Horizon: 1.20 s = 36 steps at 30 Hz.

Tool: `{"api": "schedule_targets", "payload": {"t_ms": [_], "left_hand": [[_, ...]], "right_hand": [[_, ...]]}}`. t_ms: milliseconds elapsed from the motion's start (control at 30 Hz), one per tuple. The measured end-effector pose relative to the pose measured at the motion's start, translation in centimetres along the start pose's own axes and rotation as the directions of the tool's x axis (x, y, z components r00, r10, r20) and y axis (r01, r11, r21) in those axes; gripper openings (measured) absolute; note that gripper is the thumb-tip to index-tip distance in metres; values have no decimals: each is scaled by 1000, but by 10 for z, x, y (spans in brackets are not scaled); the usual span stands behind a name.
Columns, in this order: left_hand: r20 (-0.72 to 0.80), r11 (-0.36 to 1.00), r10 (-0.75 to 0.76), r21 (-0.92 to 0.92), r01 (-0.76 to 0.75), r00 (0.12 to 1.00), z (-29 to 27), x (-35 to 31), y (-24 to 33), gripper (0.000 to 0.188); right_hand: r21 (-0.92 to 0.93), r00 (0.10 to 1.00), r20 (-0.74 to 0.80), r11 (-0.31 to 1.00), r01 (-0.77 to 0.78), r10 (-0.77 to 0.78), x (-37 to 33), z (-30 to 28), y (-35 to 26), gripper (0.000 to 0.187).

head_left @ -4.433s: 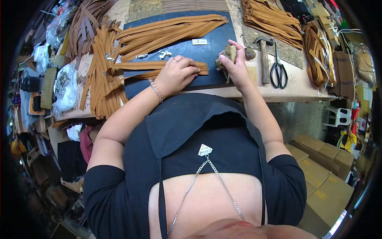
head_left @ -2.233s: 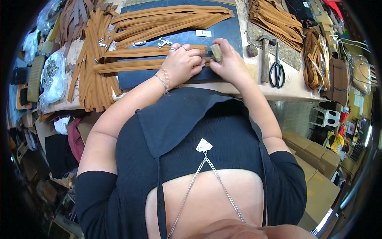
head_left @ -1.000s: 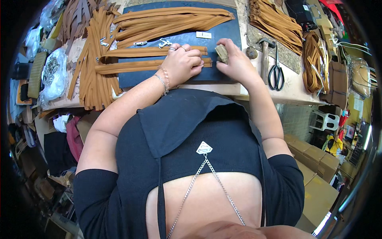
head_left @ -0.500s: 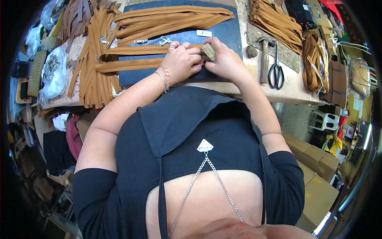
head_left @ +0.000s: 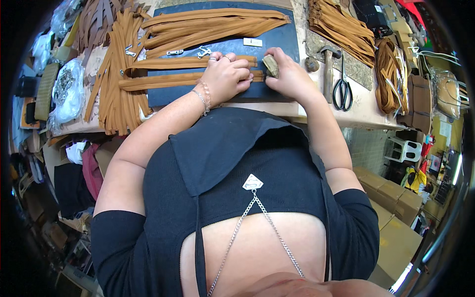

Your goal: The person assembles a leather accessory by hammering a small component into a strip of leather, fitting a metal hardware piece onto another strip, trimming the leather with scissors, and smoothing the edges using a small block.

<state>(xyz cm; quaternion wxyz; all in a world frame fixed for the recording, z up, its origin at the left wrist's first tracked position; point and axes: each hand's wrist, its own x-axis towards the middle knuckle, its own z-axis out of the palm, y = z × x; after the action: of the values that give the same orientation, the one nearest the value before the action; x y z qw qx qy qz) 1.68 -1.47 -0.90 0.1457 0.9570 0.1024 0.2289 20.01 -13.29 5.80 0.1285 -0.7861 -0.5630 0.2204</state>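
Observation:
Two strips of tan zipper tape (head_left: pixel 163 80) lie side by side on a dark blue board, their cut ends pointing right. My left hand (head_left: pixel 227 73) is closed over them near those ends, fingers curled and pressing down. Between the thumb and fingers of my right hand (head_left: pixel 292 74) is a rough yellowish-brown block (head_left: pixel 270 65), its material unclear. That block stands just right of the tape ends, apart from them. Above my left hand lies a silver zipper slider (head_left: pixel 204 51), with another metal slider (head_left: pixel 174 52) beside it.
A tan zipper bundle (head_left: pixel 213 24) covers the far part of the blue board (head_left: pixel 232 101), near a small pale rectangular piece (head_left: pixel 253 42). To the right lie a hammer (head_left: pixel 328 74), black scissors (head_left: pixel 342 94) and a round brown lump (head_left: pixel 311 64). More tan zippers (head_left: pixel 118 99) hang over the left edge.
My right hand has moved right with the block, away from the tape ends, which now show. My left hand stays in place on the tape.

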Motion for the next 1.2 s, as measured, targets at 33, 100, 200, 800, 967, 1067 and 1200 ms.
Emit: {"api": "schedule_targets", "payload": {"t_ms": [33, 100, 200, 800, 967, 1067, 1200], "left_hand": [[-3, 1000, 0, 0, 0, 1000, 1, 1, 0, 18], [-21, 1000, 19, -8, -19, 1000, 2, 1, 0, 18], [-24, 1000, 27, -12, -28, 999, 2, 4, 0, 17], [-98, 985, 3, -172, -20, 995, -7, 2, -18, 13], [-85, 993, 1, -115, -11, 996, -5, 1, -16, 12], [-110, 994, 0, -112, -13, 994, -6, 0, -16, 12], [-96, 994, -17, -108, 7, 995, -7, -2, -14, 11]], "right_hand": [[-27, 1000, -7, 999, -21, 21, -1, -3, 2, 60], [29, 998, -61, 1000, -10, 12, 2, -4, 1, 59], [68, 996, -80, 997, -27, 32, 7, 5, -14, 59], [113, 985, -157, 989, 95, -76, 37, 7, -23, 60], [126, 996, -78, 990, 62, -53, 38, 7, -12, 59], [37, 998, -57, 999, 6, -4, 34, 0, -9, 60], [41, 997, -16, 996, -78, 78, 28, -14, 14, 61]]}}
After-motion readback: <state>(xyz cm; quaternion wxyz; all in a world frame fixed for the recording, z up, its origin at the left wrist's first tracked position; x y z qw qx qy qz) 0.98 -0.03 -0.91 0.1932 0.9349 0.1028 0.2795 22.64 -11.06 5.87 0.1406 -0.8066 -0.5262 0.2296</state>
